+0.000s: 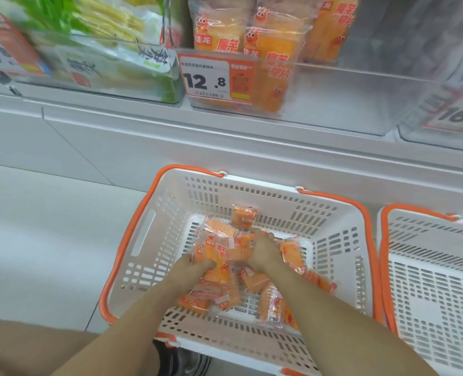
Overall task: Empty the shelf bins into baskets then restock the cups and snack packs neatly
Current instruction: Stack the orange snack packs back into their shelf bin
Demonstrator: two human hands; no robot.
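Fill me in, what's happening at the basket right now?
A person has both hands down in the white plastic basket with orange handles, among loose orange snack packs. The left hand grips one pack; the right hand rests on the pile. More orange packs stand in the clear shelf bin above, behind the 12.8 price tag. A second basket sits to the right.

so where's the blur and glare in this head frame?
Head view: motion blur smears the green-and-yellow packs top left; the 12.8 price tag stays readable. Glare streaks the clear bin front. Wide-angle bends the shelf edge. Basket evenly lit.
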